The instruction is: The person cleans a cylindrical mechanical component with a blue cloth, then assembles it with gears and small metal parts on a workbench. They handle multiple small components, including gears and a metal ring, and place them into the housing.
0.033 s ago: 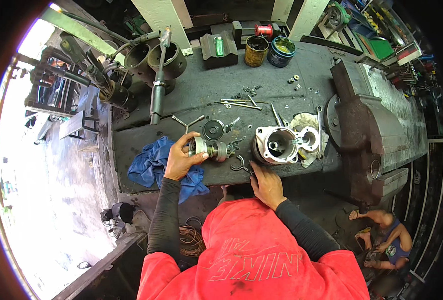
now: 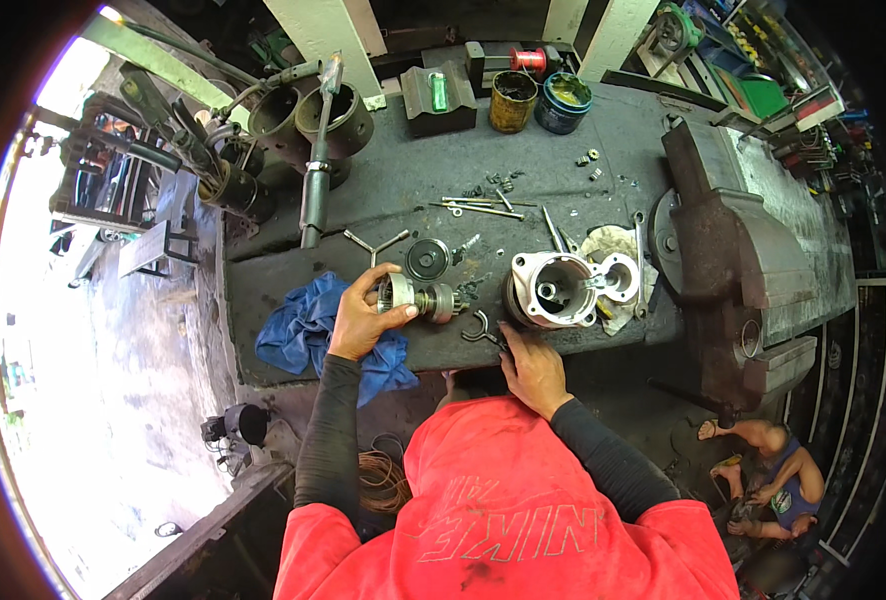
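bare left hand [image 2: 361, 322] grips a dull silver-grey metal gear assembly [image 2: 418, 297], right hand [image 2: 535, 368] sits on a black metal fork lever [image 2: 480, 329]. crumpled bright blue rag [image 2: 301, 335], dark grey grimy workbench [image 2: 403, 180], pale silver round housing [image 2: 551, 290], rusty brown vise [image 2: 728, 255], red hooded top with black sleeves [image 2: 503, 500].

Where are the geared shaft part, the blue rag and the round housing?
Geared shaft part [image 2: 425, 297], head view: on its metal body, held in the left hand [image 2: 363, 320].
Blue rag [image 2: 298, 335], head view: on its bunched middle.
Round housing [image 2: 551, 290], head view: on its pale rim.
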`<action>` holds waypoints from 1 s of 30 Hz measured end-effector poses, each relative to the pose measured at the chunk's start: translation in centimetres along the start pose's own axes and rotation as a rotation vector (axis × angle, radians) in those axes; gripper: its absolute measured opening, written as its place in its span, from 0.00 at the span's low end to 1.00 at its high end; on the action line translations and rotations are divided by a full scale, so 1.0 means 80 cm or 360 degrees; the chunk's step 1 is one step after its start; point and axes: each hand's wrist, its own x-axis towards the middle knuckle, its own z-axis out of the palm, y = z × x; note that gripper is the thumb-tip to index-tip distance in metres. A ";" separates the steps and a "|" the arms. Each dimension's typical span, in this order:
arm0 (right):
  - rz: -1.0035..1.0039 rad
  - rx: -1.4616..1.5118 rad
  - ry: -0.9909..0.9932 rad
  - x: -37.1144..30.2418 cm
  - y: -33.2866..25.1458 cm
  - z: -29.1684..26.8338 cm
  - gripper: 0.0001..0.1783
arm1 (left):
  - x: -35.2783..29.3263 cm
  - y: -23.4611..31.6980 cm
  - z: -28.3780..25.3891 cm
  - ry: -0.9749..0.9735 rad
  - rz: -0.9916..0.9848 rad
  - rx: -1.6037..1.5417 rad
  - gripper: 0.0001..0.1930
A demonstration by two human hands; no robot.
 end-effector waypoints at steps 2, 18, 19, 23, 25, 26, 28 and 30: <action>-0.0029 -0.0002 0.0017 0.002 0.002 0.003 0.33 | 0.003 -0.004 -0.002 -0.0030 0.0011 0.0033 0.36; -0.0071 0.0411 0.0164 0.015 -0.048 -0.046 0.23 | 0.007 0.006 -0.018 0.0077 0.0186 0.0948 0.39; -0.0051 0.0438 0.0153 0.017 -0.056 -0.056 0.23 | 0.004 0.003 -0.016 0.0157 0.0232 0.0934 0.38; -0.0159 0.0477 0.0285 0.029 -0.085 -0.092 0.23 | -0.034 0.011 0.002 0.0860 0.0047 0.0556 0.29; -0.0295 0.0513 0.0461 0.038 -0.095 -0.102 0.24 | -0.070 0.024 0.025 0.0982 -0.0148 0.0231 0.23; -0.0315 0.0534 0.0500 0.043 -0.100 -0.105 0.25 | -0.088 0.029 0.045 0.0742 -0.0062 -0.0127 0.22; -0.0407 0.0556 0.0593 0.054 -0.106 -0.108 0.26 | -0.111 0.033 0.096 0.0519 -0.0015 -0.0553 0.21; -0.0466 0.0625 0.0598 0.066 -0.110 -0.109 0.29 | -0.109 0.036 0.128 0.0421 0.0134 -0.0768 0.22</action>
